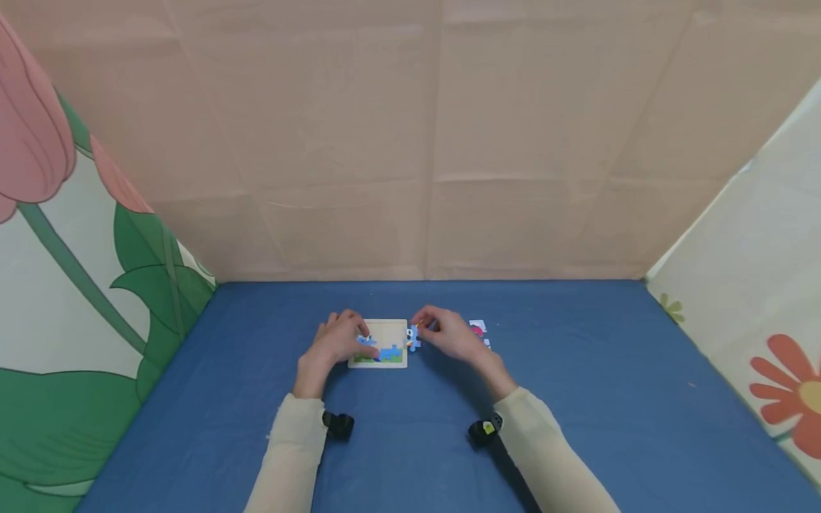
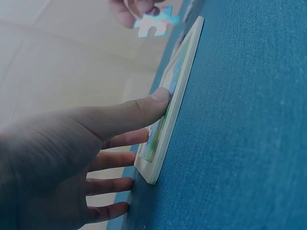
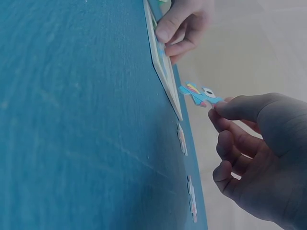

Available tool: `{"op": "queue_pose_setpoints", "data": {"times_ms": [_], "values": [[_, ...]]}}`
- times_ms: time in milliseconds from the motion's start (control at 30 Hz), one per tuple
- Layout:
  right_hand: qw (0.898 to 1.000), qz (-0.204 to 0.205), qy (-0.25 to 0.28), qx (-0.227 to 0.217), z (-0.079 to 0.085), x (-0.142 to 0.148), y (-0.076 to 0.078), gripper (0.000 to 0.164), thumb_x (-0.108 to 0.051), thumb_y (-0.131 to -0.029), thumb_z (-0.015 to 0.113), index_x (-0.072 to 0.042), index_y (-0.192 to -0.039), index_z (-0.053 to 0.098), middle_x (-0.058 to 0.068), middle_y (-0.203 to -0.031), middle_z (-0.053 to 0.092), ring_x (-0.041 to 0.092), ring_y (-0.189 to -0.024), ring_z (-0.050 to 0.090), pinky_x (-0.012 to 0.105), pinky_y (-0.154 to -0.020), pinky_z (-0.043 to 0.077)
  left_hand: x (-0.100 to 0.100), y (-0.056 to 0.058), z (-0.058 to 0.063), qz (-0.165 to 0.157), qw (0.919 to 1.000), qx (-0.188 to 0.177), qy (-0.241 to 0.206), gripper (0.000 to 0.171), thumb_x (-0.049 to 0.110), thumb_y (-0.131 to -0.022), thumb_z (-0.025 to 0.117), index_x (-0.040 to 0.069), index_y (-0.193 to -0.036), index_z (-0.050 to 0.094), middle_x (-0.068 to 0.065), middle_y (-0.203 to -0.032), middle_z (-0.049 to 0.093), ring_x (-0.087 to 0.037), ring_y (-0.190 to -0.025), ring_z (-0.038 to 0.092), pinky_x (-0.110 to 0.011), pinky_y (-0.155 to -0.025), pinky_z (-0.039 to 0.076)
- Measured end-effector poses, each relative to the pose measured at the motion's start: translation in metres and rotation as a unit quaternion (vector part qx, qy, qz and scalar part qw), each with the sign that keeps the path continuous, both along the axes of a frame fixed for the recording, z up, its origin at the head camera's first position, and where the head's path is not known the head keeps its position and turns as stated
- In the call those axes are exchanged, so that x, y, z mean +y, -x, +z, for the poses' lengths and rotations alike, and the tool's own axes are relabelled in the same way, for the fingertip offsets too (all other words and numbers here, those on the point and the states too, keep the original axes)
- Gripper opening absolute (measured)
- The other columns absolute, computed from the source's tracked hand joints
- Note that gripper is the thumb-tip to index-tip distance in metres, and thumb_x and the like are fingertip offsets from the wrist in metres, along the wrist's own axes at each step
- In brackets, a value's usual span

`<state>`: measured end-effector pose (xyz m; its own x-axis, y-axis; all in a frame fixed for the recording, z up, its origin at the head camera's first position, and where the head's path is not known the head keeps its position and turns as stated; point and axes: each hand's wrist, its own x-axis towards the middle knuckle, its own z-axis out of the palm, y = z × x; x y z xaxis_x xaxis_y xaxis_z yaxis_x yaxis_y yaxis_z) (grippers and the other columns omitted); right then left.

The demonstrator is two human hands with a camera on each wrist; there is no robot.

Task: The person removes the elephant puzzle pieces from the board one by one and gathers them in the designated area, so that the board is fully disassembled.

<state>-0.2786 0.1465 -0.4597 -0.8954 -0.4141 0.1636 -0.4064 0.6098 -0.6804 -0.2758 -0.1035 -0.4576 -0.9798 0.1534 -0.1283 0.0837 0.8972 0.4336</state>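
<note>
A shallow puzzle tray [image 1: 388, 332] with a pale wooden rim lies flat on the blue cloth, its lower part filled with blue and green jigsaw pieces [image 1: 388, 353]. My left hand [image 1: 335, 339] rests over the tray's left side. Its thumb touches the picture area in the left wrist view, and its other fingers extend fairly straight past the far edge. Just off the tray's right edge, my right hand [image 1: 452, 333] pinches a blue jigsaw piece [image 3: 197, 95] between thumb and index finger. That piece, with an eye and some yellow and pink printed on it, is held above the cloth.
Loose jigsaw pieces [image 1: 477, 327] lie on the cloth to the right of the tray, partly behind the right hand. Two show edge-on in the right wrist view, a nearer piece [image 3: 192, 199] and a farther piece [image 3: 182, 139]. A beige backdrop [image 1: 423, 142] hangs behind the table.
</note>
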Motion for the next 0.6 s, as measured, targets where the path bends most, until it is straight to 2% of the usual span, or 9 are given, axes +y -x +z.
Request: {"op": "queue_pose_setpoints", "data": {"times_ms": [133,367,600], "values": [[1.000,-0.004,0.000,0.003,0.002,0.005,-0.003,0.016,-0.011,-0.093,0.066,-0.009,-0.109,0.068,0.004,-0.094,0.069,0.011,-0.075,0.059,0.026,-0.067,0.049,0.000,0.000,-0.001,-0.001,1.0000,0.003,-0.004,0.045,0.046,-0.074,0.086,0.018,-0.105,0.069,-0.007,-0.141,0.051,-0.031,-0.126,0.040,-0.054,-0.113,0.031],[1.000,-0.019,0.000,-0.006,0.003,0.015,-0.010,0.015,-0.010,-0.093,0.066,-0.008,-0.108,0.068,0.004,-0.092,0.068,0.013,-0.074,0.057,0.026,-0.065,0.048,0.000,0.001,-0.002,0.004,1.0000,0.000,-0.004,0.046,0.046,-0.073,0.086,0.018,-0.106,0.070,-0.007,-0.141,0.051,-0.031,-0.127,0.040,-0.055,-0.113,0.031],[0.999,-0.025,0.007,-0.020,-0.006,0.021,-0.012,0.014,-0.011,-0.093,0.066,-0.013,-0.106,0.069,0.001,-0.092,0.067,0.013,-0.075,0.057,0.027,-0.065,0.048,0.000,-0.001,-0.001,0.001,0.9999,0.003,-0.010,0.046,0.046,-0.073,0.086,0.017,-0.106,0.070,-0.008,-0.142,0.051,-0.032,-0.127,0.040,-0.056,-0.114,0.030]]}}
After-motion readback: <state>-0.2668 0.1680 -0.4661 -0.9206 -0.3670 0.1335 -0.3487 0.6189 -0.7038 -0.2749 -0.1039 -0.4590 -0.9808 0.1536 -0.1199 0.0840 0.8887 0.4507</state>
